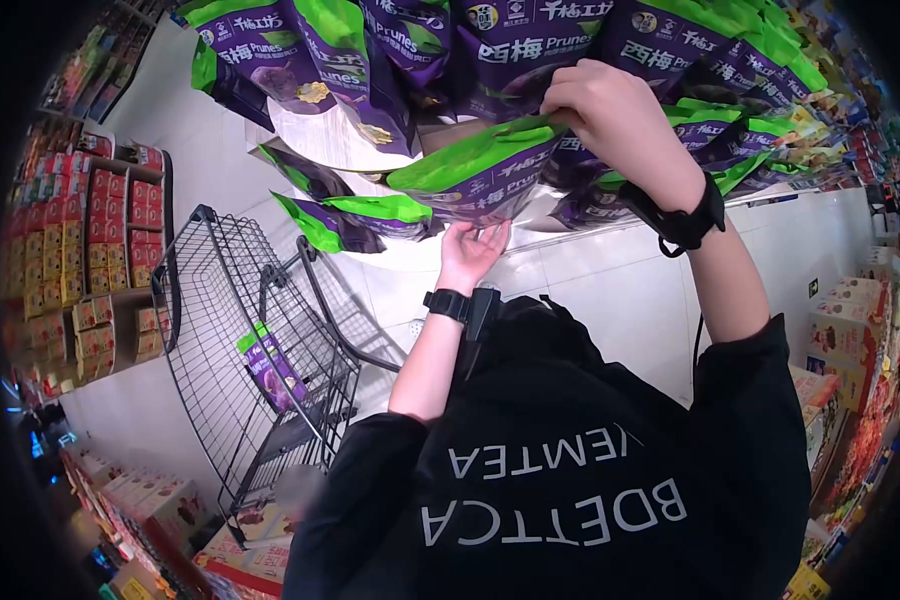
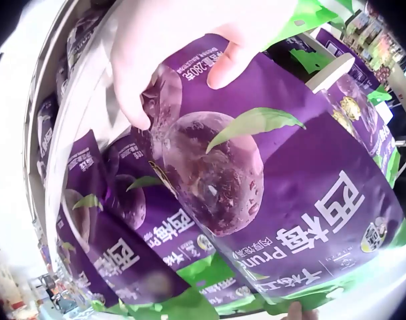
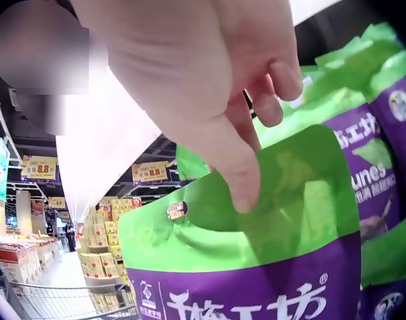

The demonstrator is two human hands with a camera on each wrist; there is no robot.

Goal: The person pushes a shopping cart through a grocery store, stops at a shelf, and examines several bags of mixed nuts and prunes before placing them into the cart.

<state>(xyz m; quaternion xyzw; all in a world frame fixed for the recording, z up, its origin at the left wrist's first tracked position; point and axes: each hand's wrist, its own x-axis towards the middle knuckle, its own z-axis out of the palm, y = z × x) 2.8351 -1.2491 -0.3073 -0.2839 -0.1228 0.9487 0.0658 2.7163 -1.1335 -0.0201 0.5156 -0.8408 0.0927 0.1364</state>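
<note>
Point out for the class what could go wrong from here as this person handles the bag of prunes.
The right hand pinches the top edge of the bag, so it might slip should the left hand, at its lower end, move away.

Other bags stand close by, so the held one could knock a neighbour over.

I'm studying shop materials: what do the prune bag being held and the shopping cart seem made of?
Prune bag: probably plastic film, perhaps laminated, with a slight sheen; its green top creases softly.
Shopping cart: likely metal wire, dark, perhaps coated; thin bars form an open grid.
</note>
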